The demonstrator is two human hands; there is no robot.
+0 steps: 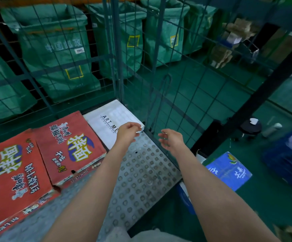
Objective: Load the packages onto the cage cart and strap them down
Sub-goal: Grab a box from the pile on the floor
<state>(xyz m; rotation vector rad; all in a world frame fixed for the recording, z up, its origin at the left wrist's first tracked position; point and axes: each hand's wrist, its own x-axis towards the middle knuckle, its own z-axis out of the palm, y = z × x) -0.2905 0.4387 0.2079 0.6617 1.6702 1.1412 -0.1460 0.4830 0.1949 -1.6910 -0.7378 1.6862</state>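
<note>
Two red printed cartons lie on the cage cart's studded metal floor (141, 175): a large one (11, 175) at the left and a smaller one (68, 147) beside it. A flat white box (110, 117) lies in the far corner against the wire mesh. My left hand (127, 132) hovers over the white box's near right corner with loosely curled fingers and holds nothing. My right hand (169, 139) hangs over the cart's right edge, fingers relaxed and empty. A blue carton (229, 170) lies on the green floor to the right of the cart.
Wire mesh walls (159, 67) rise at the cart's back and right. Green mail sacks (54, 49) hang behind the mesh. A black post (263, 88) slants at the right, with a dark stool (250, 127) and blue crates (286, 158) beyond it.
</note>
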